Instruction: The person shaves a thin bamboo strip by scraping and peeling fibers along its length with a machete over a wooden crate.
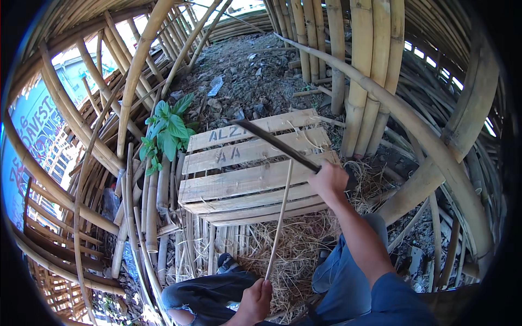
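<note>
My left hand [255, 299], low in the picture between my knees, is closed round the near end of a thin bamboo strip [279, 223]. The strip slants up and away, its far end by the front slats of a wooden crate [234, 185]. My right hand [329, 179] grips a long dark machete [280, 144] at the crate's right side. Its blade points up and to the left over the slats. The blade and the strip's tip look close together; whether they touch I cannot tell. The machete's handle is mostly hidden in my fist.
Straw-like shavings [293, 255] cover the ground between my feet. A leafy green plant [169, 130] grows left of the crate. Thick bamboo poles [361, 76] stand at the right, and a curved pole [402, 111] crosses there. Cut bamboo lengths [152, 212] lie at the left.
</note>
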`<state>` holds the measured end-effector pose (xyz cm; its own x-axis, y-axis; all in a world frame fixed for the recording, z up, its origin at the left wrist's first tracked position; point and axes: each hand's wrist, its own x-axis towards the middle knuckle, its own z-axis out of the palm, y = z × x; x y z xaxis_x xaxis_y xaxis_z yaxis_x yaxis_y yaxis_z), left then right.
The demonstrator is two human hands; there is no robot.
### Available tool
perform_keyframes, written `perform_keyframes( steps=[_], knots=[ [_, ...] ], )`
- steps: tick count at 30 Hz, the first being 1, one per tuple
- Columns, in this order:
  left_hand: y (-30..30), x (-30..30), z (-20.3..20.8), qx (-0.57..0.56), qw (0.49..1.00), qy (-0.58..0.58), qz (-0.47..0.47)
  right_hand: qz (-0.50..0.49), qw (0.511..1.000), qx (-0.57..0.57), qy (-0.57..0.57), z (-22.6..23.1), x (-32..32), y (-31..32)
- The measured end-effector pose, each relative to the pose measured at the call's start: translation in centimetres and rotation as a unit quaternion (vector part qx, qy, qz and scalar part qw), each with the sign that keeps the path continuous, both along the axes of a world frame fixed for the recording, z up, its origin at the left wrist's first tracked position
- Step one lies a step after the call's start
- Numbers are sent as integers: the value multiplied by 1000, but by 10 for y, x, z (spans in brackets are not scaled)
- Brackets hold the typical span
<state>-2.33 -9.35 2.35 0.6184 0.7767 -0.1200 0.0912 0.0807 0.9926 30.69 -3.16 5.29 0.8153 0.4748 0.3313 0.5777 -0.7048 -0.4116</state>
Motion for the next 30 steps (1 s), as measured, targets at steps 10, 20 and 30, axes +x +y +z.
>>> perform_keyframes(
  steps=[10, 20, 30],
  knots=[
    [39, 0, 31, -214, 974, 66, -38, 170, 975, 144, -12, -5, -63, -33],
    [42, 7, 29, -235, 972, -7, -19, 372, 913, 140, -96, -11, -106, -37],
    [43, 7, 39, -316, 948, -23, -23, 354, 918, 159, -82, -18, -115, -35]
  ],
)
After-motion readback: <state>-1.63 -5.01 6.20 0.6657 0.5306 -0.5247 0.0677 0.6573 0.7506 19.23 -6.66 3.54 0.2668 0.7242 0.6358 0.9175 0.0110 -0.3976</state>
